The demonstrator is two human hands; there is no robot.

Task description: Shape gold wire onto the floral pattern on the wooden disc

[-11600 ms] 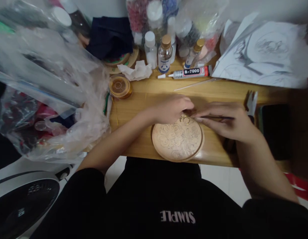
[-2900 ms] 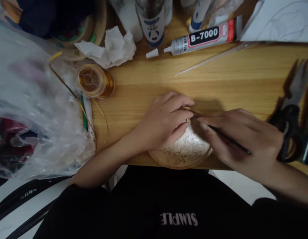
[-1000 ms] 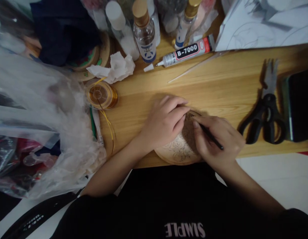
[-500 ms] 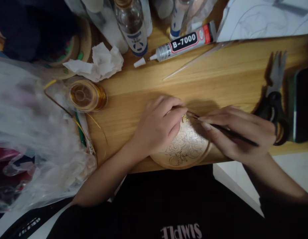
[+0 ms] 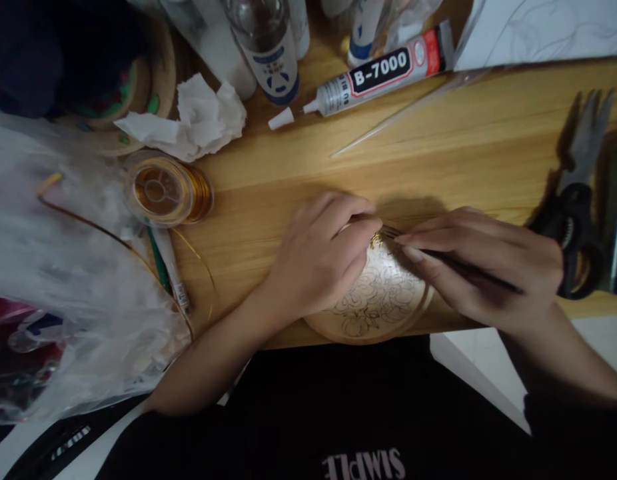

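Observation:
A round wooden plate (image 5: 388,293) with a dark line pattern lies at the table's front edge. My left hand (image 5: 323,257) covers its left side, fingers bent together and holding it down. A small piece of curled gold wire (image 5: 376,241) sits on the plate's upper part, just beside my left fingertips. My right hand (image 5: 483,267) is closed on a thin dark pair of tweezers (image 5: 458,263), pinched between thumb and fingers. The tweezers' tips rest near the gold wire at the plate's upper edge; exact contact is too small to tell.
A spool of gold wire (image 5: 168,190) stands left, beside a plastic bag (image 5: 88,280) and pens (image 5: 168,263). Behind lie crumpled tissue (image 5: 203,120), a bottle (image 5: 271,57), a B-7000 glue tube (image 5: 381,73) and a thin clear stick (image 5: 378,127). Scissors (image 5: 581,200) lie right.
The view has shifted slightly, so the scissors and phone sit farther right. Both hands keep their places on the plate, and the tweezers stay beside the gold wire.

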